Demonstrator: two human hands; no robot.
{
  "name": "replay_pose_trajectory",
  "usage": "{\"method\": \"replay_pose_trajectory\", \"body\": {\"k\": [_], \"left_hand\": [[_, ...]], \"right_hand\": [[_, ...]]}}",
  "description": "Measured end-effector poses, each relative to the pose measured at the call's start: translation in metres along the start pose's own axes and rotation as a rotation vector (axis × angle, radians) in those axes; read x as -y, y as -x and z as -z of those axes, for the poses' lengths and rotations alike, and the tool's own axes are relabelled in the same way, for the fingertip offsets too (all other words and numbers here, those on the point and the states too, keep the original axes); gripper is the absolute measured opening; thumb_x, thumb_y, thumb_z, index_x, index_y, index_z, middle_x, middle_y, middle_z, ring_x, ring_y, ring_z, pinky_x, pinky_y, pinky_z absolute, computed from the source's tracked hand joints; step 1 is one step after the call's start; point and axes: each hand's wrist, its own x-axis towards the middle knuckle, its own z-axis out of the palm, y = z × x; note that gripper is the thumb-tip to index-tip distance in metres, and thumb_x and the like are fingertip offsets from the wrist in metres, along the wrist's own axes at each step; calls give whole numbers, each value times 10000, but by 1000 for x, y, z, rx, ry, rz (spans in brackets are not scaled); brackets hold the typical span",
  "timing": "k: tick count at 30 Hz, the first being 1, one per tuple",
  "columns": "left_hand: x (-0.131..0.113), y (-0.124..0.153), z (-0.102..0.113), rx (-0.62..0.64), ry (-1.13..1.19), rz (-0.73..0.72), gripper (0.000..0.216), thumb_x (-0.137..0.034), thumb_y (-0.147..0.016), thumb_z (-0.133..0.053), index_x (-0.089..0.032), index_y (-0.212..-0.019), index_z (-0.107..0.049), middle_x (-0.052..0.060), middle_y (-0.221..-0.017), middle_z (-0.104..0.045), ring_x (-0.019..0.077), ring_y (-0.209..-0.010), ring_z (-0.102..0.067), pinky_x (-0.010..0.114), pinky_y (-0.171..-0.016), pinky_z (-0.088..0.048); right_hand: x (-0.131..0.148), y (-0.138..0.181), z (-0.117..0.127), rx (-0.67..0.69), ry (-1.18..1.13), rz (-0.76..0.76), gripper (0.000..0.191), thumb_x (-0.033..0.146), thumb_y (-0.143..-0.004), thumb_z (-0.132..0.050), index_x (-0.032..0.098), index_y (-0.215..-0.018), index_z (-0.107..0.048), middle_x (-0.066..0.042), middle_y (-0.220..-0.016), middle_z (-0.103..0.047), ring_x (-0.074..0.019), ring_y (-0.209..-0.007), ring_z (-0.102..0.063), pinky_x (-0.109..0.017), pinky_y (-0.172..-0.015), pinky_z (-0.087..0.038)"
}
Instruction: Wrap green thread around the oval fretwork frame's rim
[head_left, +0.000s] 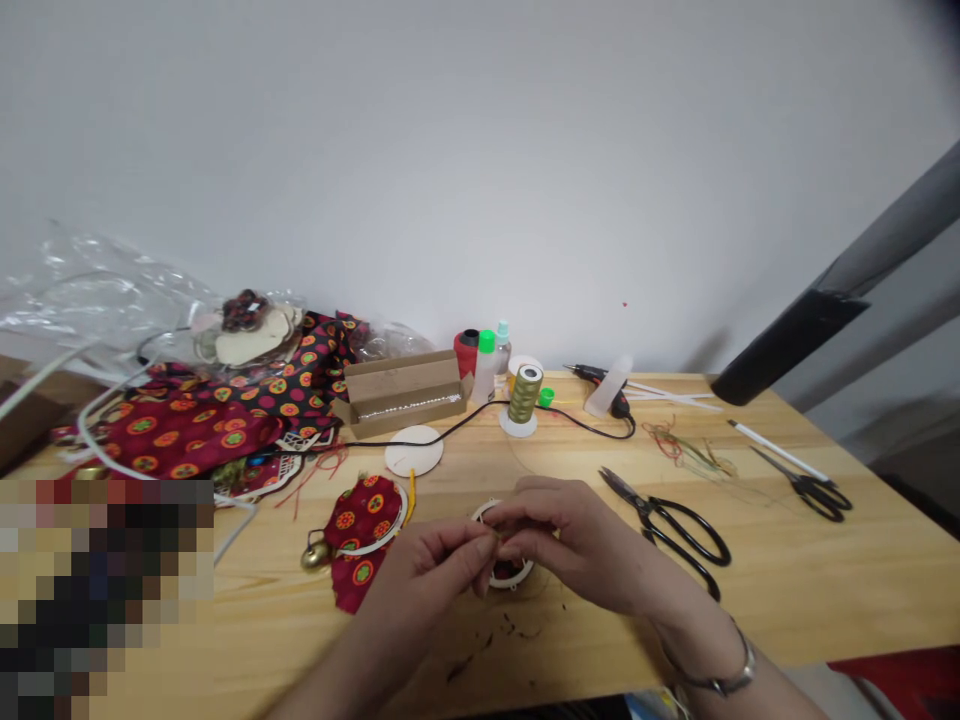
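Note:
My left hand (446, 565) and my right hand (566, 540) meet at the middle of the table's front part, fingertips pinched together. What they pinch is too small to make out. Under and behind the fingers is a white ring (512, 582) with dark red fabric inside, partly covered by both hands. Left of my left hand lies a red patterned fabric piece (367, 512) with a white rim, and a brass bell (315, 553) sits at its side. Large black-handled scissors (667, 520) lie just right of my right hand. A spool of olive thread (524, 395) stands beyond the hands.
Patterned fabric (187, 425) and clear plastic bags fill the left side. Behind are an open cardboard box (405, 400), a green-capped bottle (486, 368) and a glue gun (600, 382) with its black cable. Smaller scissors (806, 487) and loose threads (690, 450) lie right.

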Motion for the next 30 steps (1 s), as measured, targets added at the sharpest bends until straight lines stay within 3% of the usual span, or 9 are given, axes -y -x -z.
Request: {"method": "replay_pose_trajectory", "body": {"k": [3, 9, 11, 14, 16, 18, 21, 25, 30], "left_hand": [[-3, -1, -4, 23, -34, 11, 285, -306, -792, -576, -162, -558, -652, -28, -525, -519, 114, -554, -431, 220, -542, -308], [-3, -5, -1, 8, -90, 19, 252, -334, -796, -560, -174, -651, -690, 0, -583, -618, 162, -617, -547, 257, -623, -418], [-2, -5, 6, -114, -191, -51, 226, -345, -799, -555, -188, -807, -717, 39, -764, -695, 208, -771, -601, 308, -741, -444], [-4, -2, 14, -483, -389, -327, 304, -322, -764, -604, -229, -1043, -682, 67, -1083, -662, 245, -1017, -553, 357, -910, -381], [-8, 3, 12, -578, -401, -425, 240, -304, -755, -623, -234, -967, -710, 56, -1005, -675, 227, -934, -574, 322, -839, -415], [-11, 7, 4, -366, -253, -265, 171, -315, -781, -601, -214, -747, -735, 28, -678, -672, 177, -669, -579, 262, -636, -437], [-7, 7, -15, 23, 118, 128, 287, -396, -769, -611, -153, -663, -722, 26, -551, -626, 75, -401, -382, 199, -391, -260], [8, 2, -29, 77, 566, 266, 318, -414, -806, -579, -125, -759, -706, 43, -678, -628, 26, -382, -323, 173, -361, -145], [13, 0, -26, 45, 812, 294, 239, -328, -779, -650, -124, -657, -642, -72, -471, -407, 9, -367, -214, 138, -361, -110]], "right_hand": [[3, 2, 3, -28, 59, -4, 138, 167, -837, -581, 194, -833, -717, -1, -709, -660, -99, -683, -598, -190, -638, -447], [1, 7, 11, -108, 250, -95, 154, 156, -818, -568, 177, -687, -647, 28, -628, -602, -76, -565, -505, -185, -534, -365], [-3, 8, 15, -186, 279, -129, 141, 177, -810, -573, 177, -682, -630, 33, -608, -584, -80, -558, -486, -188, -522, -353], [-8, 7, 20, -266, 287, -208, 162, 207, -813, -559, 174, -669, -624, 28, -583, -578, -90, -543, -476, -197, -506, -348], [-10, 5, 20, -305, 286, -249, 186, 224, -812, -557, 168, -645, -617, 22, -564, -575, -94, -526, -473, -202, -490, -342], [-9, 3, 16, -328, 296, -258, 193, 219, -811, -554, 167, -636, -614, 17, -556, -577, -100, -519, -477, -209, -486, -342], [-2, 2, 3, -336, 327, -237, 173, 183, -811, -546, 174, -651, -613, 12, -574, -592, -108, -533, -502, -219, -511, -356], [9, 7, -18, -265, 387, -175, 186, 133, -823, -516, 179, -652, -575, -3, -650, -607, -123, -605, -538, -228, -555, -362], [11, 14, -33, -239, 429, -96, 173, 113, -843, -479, 176, -698, -550, -18, -699, -607, -130, -618, -548, -232, -567, -363]]}}
